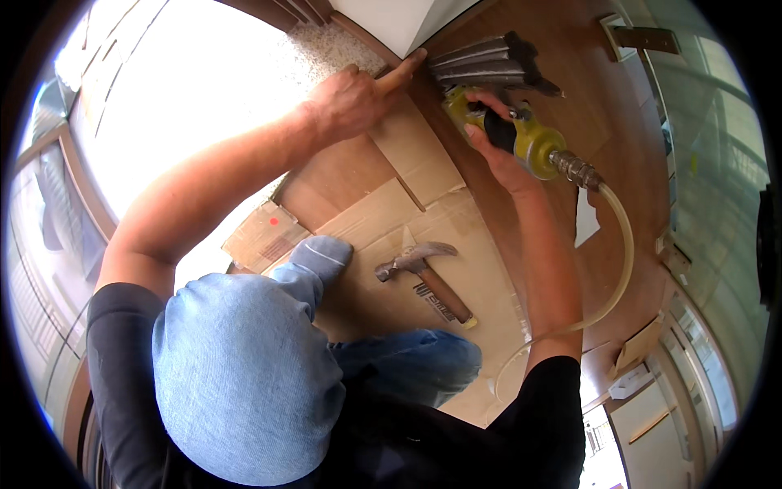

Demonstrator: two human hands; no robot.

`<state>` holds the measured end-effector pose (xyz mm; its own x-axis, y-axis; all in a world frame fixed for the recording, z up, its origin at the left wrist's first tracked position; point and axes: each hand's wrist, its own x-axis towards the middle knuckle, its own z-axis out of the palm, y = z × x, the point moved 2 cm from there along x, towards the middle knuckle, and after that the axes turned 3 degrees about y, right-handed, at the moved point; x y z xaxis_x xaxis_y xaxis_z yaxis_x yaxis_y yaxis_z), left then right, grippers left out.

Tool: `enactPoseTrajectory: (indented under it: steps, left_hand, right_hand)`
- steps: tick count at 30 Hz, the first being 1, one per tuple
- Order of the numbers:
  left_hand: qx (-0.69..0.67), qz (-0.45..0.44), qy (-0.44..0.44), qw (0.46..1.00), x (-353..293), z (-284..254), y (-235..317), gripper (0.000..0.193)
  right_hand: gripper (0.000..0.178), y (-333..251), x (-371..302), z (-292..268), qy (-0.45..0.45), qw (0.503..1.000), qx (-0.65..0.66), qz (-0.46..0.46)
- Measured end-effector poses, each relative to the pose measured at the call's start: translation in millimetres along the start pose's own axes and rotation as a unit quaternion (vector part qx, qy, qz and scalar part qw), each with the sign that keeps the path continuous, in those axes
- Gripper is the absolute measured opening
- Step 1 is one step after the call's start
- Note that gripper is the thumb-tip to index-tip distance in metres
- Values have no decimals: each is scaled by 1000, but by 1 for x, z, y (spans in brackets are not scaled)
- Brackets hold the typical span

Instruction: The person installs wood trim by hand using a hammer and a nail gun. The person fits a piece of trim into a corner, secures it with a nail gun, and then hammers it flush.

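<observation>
My right hand (498,155) is wrapped round the grip of a yellow-green air nailer (538,145). The nailer's dark ridged magazine (489,63) lies beyond the hand, and its front end is close to the wall corner. A metal coupling (575,169) joins its rear to a pale air hose (626,244), which curves down past my right forearm. My left hand (346,102) holds nothing. Its index finger is stretched out to the brown trim (366,37) at the foot of the white wall corner (391,20), while the other fingers are bent.
A claw hammer (440,289) lies on cardboard sheets (383,216) between my legs and the wall. Brown wood flooring (578,114) shows around the cardboard. Glass panels (717,147) stand at the right. A bright, overexposed area lies at the left, beside a speckled stone strip (326,49).
</observation>
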<state>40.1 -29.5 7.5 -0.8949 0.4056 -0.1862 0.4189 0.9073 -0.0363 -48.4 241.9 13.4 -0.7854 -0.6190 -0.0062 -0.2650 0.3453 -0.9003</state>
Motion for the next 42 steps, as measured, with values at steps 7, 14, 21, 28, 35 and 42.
enactPoseTrajectory:
  steps: [7, 14, 21, 28, 35, 42]
  left_hand:
    - [4, 1, 15, 1000, -2, 7, 1, 61]
    - [10, 12, 23, 1000, -2, 0, 0, 61]
    - [36, 17, 10, 999, -2, 1, 0, 62]
    - [32, 23, 14, 999, -2, -6, 0, 55]
    - [27, -4, 2, 1000, -5, -2, 3, 60]
    - [-32, -17, 3, 999, 1, -1, 2, 63]
  right_hand:
    - [38, 11, 1, -4, -44, 999, 16, 2]
    - [39, 10, 5, -1, -12, 999, -3, -33]
    - [38, 9, 6, -2, -49, 998, 36, -12]
    - [38, 14, 4, -2, -47, 998, 43, -19]
    - [37, 17, 0, 7, -7, 997, 60, -45]
    - [41, 10, -12, -4, -19, 999, -18, 24]
